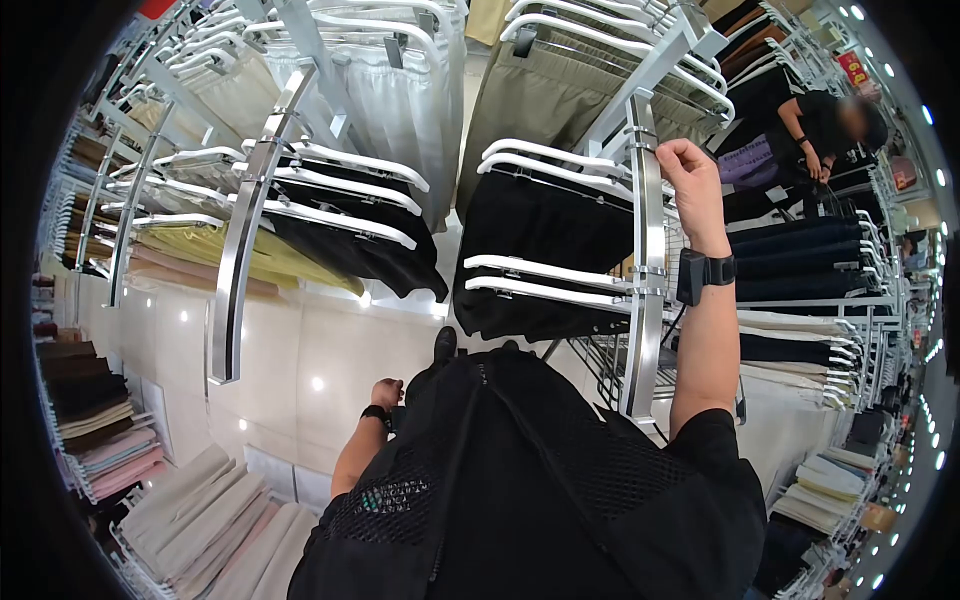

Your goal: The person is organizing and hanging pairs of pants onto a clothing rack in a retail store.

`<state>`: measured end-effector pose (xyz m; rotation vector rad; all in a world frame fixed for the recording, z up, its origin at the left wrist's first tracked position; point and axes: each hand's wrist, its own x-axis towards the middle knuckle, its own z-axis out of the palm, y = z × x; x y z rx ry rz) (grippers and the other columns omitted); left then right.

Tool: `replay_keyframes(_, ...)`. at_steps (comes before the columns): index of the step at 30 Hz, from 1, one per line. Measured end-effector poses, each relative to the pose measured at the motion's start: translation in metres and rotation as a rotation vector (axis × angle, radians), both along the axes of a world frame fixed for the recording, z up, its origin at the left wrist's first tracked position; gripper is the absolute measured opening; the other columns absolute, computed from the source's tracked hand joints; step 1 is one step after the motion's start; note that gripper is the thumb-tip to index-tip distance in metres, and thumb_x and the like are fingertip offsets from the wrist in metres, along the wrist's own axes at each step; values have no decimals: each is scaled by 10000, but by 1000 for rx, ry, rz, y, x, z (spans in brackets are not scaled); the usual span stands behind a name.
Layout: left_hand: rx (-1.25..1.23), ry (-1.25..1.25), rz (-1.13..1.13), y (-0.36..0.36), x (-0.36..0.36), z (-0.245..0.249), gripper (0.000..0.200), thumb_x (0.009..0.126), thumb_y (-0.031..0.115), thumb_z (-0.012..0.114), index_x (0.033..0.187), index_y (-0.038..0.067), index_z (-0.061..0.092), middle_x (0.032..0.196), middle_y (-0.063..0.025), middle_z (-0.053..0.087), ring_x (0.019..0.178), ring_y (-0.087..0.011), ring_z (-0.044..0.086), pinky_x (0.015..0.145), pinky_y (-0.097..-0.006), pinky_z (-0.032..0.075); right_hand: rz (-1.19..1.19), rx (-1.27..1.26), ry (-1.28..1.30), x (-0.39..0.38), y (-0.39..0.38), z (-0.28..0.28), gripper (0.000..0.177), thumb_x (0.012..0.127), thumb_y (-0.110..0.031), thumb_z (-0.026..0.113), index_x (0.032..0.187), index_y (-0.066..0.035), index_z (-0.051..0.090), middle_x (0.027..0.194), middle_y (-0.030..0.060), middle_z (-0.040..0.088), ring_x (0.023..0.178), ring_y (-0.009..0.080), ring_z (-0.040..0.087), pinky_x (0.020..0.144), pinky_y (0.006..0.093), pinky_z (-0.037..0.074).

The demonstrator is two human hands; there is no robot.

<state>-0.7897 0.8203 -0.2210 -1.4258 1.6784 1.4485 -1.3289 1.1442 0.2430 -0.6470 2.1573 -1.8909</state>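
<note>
My right hand (pixel 692 195) is raised beside the upper part of a vertical silver display rail (pixel 648 200), with a black device strapped to its wrist. Its fingers are curled together against the rail's edge, near a metal hanger clip; what they pinch, if anything, is hidden. White hangers (pixel 550 268) with black trousers (pixel 545 225) hang just left of that rail. My left hand (pixel 387 392) hangs low by my side, away from the racks, its fingers curled in and no object visible in it. A black band circles that wrist.
A second silver rail (pixel 245 240) stands to the left, with black and yellow-green garments (pixel 255 255) beside it. Olive trousers (pixel 540 95) and white trousers (pixel 385 110) hang behind. Folded clothes (pixel 205 525) lie at lower left. Another person (pixel 835 125) works at the right racks.
</note>
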Motion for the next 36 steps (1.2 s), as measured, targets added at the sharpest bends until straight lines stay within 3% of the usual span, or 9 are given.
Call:
replay_keyframes(2, -160, 23, -320, 1, -1, 8, 317, 949, 276, 621, 960, -4, 770, 793, -95, 758, 657, -213, 692, 631, -382, 548, 18, 64, 57, 2, 3, 4, 195, 1002, -215, 761, 993, -26, 714, 901, -31, 680, 848, 52, 615, 812, 224, 499)
replay_keyframes(3, -162, 27, -325, 2, -1, 10, 317, 949, 276, 621, 960, -4, 770, 793, -95, 758, 657, -213, 692, 631, -382, 548, 13, 63, 60, 4, 4, 3, 195, 1002, -215, 761, 993, -26, 714, 901, -31, 680, 848, 52, 615, 812, 224, 499)
replay_keyframes(9, -140, -3, -339, -1, -9, 15, 327, 950, 264, 598, 906, -13, 764, 789, -110, 759, 672, -227, 705, 660, -389, 556, 38, 101, 90, 17, 8, 11, 181, 1000, -201, 761, 984, -27, 713, 887, -40, 675, 829, 32, 588, 767, 206, 468)
replay_keyframes(13, -58, 22, -183, -14, -17, -11, 323, 950, 269, 615, 947, -16, 764, 804, -105, 759, 671, -211, 702, 642, -378, 555, 67, 164, 116, 20, 15, 12, 170, 994, -188, 769, 973, -28, 718, 872, -52, 674, 805, 19, 565, 709, 198, 427)
replay_keyframes(15, -12, 30, -79, -19, -19, -25, 321, 953, 274, 642, 1030, -14, 760, 826, -94, 759, 673, -198, 697, 625, -373, 550, 63, 165, 110, 23, 16, 15, 170, 993, -188, 770, 970, -28, 718, 873, -53, 674, 803, 19, 564, 710, 198, 429)
replay_keyframes(23, 15, 43, -76, -17, -19, -33, 325, 965, 263, 666, 1097, -22, 749, 848, -103, 762, 683, -198, 696, 637, -368, 558, -16, 266, 162, 42, 12, 26, 124, 995, -127, 747, 989, -6, 725, 931, -24, 675, 861, 38, 595, 780, 206, 469)
replay_keyframes(25, 35, 42, -102, -15, -14, -38, 323, 967, 260, 670, 1096, -26, 745, 853, -105, 765, 681, -199, 697, 640, -369, 561, -103, 214, 516, 62, 10, 33, 133, 946, -100, 780, 994, 17, 740, 974, 37, 705, 882, 88, 639, 787, 231, 498)
replay_keyframes(32, -2, 6, -141, -6, -5, -17, 297, 963, 256, 663, 1018, -22, 754, 821, -104, 756, 659, -203, 686, 632, -377, 554, 96, 247, 368, 123, 38, 40, 175, 841, -20, 807, 1009, 12, 770, 1095, 82, 711, 1025, 202, 672, 931, 320, 519)
replay_keyframes(36, -39, 10, -183, -4, 0, -12, 293, 959, 254, 638, 926, -16, 748, 784, -98, 744, 636, -199, 671, 614, -380, 540, 123, 119, 197, 131, 48, 34, 195, 855, -4, 806, 1047, -4, 775, 1102, 78, 677, 1016, 173, 658, 890, 298, 542)
